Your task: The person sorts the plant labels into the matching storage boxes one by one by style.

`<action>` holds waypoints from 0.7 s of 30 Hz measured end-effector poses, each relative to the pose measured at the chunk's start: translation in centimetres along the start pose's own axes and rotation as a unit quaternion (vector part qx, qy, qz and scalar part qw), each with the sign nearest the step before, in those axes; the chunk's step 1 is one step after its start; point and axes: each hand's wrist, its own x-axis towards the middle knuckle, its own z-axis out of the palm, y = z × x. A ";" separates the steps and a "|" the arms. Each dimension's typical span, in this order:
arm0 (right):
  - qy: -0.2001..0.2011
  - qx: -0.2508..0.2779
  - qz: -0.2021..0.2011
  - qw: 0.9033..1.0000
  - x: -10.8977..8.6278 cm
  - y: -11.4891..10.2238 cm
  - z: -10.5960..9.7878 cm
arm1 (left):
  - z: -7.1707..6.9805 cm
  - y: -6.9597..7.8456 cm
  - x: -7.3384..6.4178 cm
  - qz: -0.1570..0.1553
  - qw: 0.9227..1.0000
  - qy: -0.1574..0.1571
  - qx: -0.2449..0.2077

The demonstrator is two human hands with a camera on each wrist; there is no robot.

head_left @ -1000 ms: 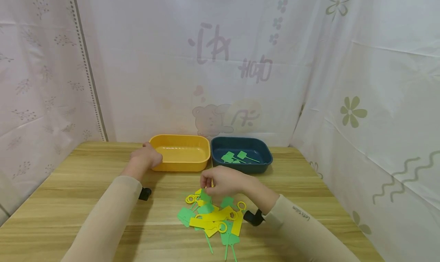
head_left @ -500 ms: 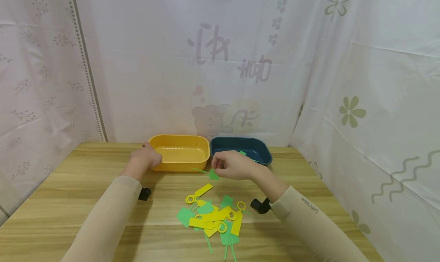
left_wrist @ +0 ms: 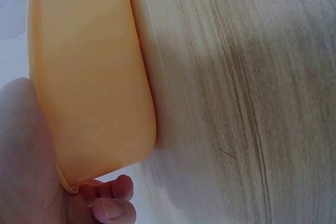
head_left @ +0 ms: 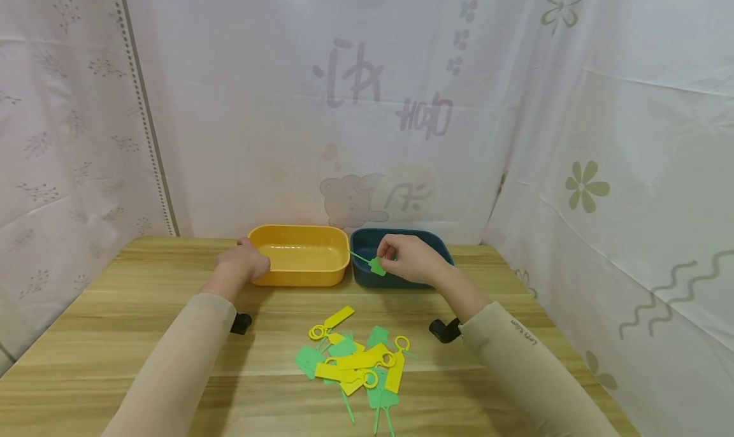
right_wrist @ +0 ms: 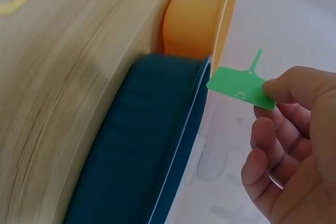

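Green tag pinched in my right hand, over the blue tub. My left hand grips the yellow tub's left end.

Can read, approx., "Lets Slim" in small dark lettering on R sleeve, nr cuff, head cam; tiny + slanted, so treat exact spelling as unsure. On back curtain, head cam: see big mauve-grey stylised char(s), upper ctr, can't decipher. Same curtain, a bit lower + to R: see smaller Latin-looking letters, poss. incl. "H" & "o", can't confirm. Lower again, beside bear print: find 1 more stylised char over pale round patch, also illegible. On green tag, R wrist cam: note pale frown-type marks, sad-face-like sign.
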 end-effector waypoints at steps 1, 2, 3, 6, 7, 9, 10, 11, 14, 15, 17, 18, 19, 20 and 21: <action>0.002 0.000 0.005 1.000 0.0 0.3 -0.1 | 0.0 0.0 0.0 0.000 1.000 -0.001 -0.001; 0.003 0.000 0.009 1.000 0.1 0.6 -0.1 | 0.0 0.0 0.0 -0.001 1.000 -0.001 -0.002; 0.005 -0.001 0.013 1.000 0.1 0.9 -0.2 | 0.0 0.0 0.0 -0.001 1.000 -0.001 -0.001; 0.010 -0.002 0.024 1.000 0.2 1.6 -0.4 | 0.0 0.0 0.0 -0.001 1.000 0.000 0.000; 0.011 -0.005 0.025 1.000 0.2 1.9 -0.5 | 0.0 0.0 0.0 -0.002 1.000 0.001 0.000; 0.015 -0.010 0.029 0.999 0.3 2.4 -0.6 | 0.1 0.0 0.1 -0.002 1.000 0.003 0.002; 0.017 -0.009 0.033 0.999 0.3 2.7 -0.6 | 0.1 0.0 0.1 -0.002 1.000 0.004 0.001; 0.018 -0.010 0.036 0.999 0.3 2.9 -0.6 | 0.1 0.0 0.1 -0.002 1.000 0.004 0.001; 0.022 -0.013 0.048 0.999 0.5 3.8 -0.6 | 0.1 0.0 0.0 -0.002 1.000 0.004 0.000; 0.023 -0.013 0.053 0.998 0.5 4.1 -0.5 | 0.1 0.0 0.0 -0.002 1.000 0.005 0.001; 0.023 -0.013 0.059 0.998 0.5 4.6 -0.5 | 0.1 0.0 -0.1 -0.002 1.000 0.008 0.001; 0.024 -0.011 0.063 0.998 0.5 4.9 -0.5 | 0.0 0.0 -0.2 -0.002 1.000 0.008 0.001; 0.024 -0.009 0.068 0.997 0.5 5.1 -0.4 | 0.0 0.0 -0.2 -0.002 1.000 0.008 0.002; 0.024 -0.007 0.072 0.997 0.4 5.3 -0.4 | 0.0 0.0 -0.3 -0.002 1.000 0.010 0.003; 0.024 -0.004 0.074 0.997 0.4 5.5 -0.4 | 0.0 0.0 -0.3 -0.002 1.000 0.010 0.003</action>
